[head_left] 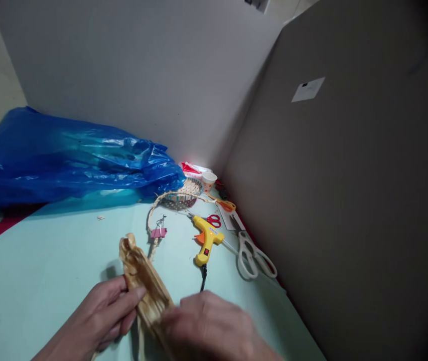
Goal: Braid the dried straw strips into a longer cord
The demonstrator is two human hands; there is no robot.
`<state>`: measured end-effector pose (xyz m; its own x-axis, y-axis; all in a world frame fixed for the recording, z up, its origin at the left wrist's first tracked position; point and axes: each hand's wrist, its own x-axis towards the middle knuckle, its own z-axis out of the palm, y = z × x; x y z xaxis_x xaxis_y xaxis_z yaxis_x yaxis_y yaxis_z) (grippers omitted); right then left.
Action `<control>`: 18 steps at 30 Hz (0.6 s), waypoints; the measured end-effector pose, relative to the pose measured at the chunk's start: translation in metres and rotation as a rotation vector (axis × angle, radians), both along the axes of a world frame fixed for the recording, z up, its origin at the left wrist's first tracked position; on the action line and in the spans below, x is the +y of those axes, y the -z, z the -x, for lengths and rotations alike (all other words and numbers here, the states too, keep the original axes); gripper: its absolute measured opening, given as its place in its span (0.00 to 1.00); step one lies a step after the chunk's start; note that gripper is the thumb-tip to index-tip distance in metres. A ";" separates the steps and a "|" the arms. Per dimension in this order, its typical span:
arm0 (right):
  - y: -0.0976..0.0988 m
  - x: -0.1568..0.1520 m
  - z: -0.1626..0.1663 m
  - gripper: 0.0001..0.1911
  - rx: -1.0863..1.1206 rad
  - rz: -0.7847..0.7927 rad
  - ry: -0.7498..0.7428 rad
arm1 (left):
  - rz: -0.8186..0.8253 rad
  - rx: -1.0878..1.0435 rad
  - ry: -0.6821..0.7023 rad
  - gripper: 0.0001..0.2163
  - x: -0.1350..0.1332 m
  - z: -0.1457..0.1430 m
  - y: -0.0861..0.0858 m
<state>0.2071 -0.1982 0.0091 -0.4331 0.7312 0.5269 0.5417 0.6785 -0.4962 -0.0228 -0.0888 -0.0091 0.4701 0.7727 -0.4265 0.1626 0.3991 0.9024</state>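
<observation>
Toward eight o'clock from the smooth plastic glue gun (209, 235), the tan strip (146, 283) looks papery, creased, faintly shiny. At ten, the blue bag (82, 160) is glossy, crinkled plastic; at eleven, the basket (191, 186) is rough weave; at twelve, the cup (208, 183) looks like matt paper.

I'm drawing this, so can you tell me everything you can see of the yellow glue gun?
The yellow glue gun looks like plastic, with an orange trigger and a red switch on its handle. It lies on its side on the pale blue-green surface, front end facing away from the person. A black cord comes from the handle's bottom and runs toward the right hand. No hand is on it. Red-handled scissors lie close beside it; I can't tell whether they touch.
</observation>
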 end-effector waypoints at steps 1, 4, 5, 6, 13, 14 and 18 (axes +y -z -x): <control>-0.009 0.004 0.002 0.19 0.059 0.043 0.134 | -0.010 0.002 0.016 0.19 0.001 0.001 0.000; -0.029 0.022 0.014 0.30 0.116 0.265 0.408 | -0.013 -0.013 0.056 0.18 0.004 0.003 0.003; -0.034 0.028 0.019 0.32 0.120 0.365 0.372 | -0.014 -0.023 0.056 0.18 0.005 0.004 0.004; -0.036 0.035 0.025 0.30 0.135 0.474 0.314 | -0.018 -0.032 0.049 0.18 0.006 0.004 0.006; -0.029 0.055 0.035 0.10 0.556 0.901 0.322 | -0.066 -0.045 0.078 0.19 0.010 0.000 0.023; -0.027 0.056 0.034 0.11 0.623 0.940 0.308 | -0.071 -0.043 0.093 0.20 0.011 0.000 0.023; -0.021 0.057 0.030 0.10 0.706 0.939 0.289 | -0.064 -0.043 0.140 0.22 0.013 0.000 0.020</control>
<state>0.1770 -0.1417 0.0301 -0.0218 0.9782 -0.2067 0.0246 -0.2062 -0.9782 -0.0229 -0.0763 -0.0290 0.5915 0.7235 -0.3559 0.1733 0.3170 0.9325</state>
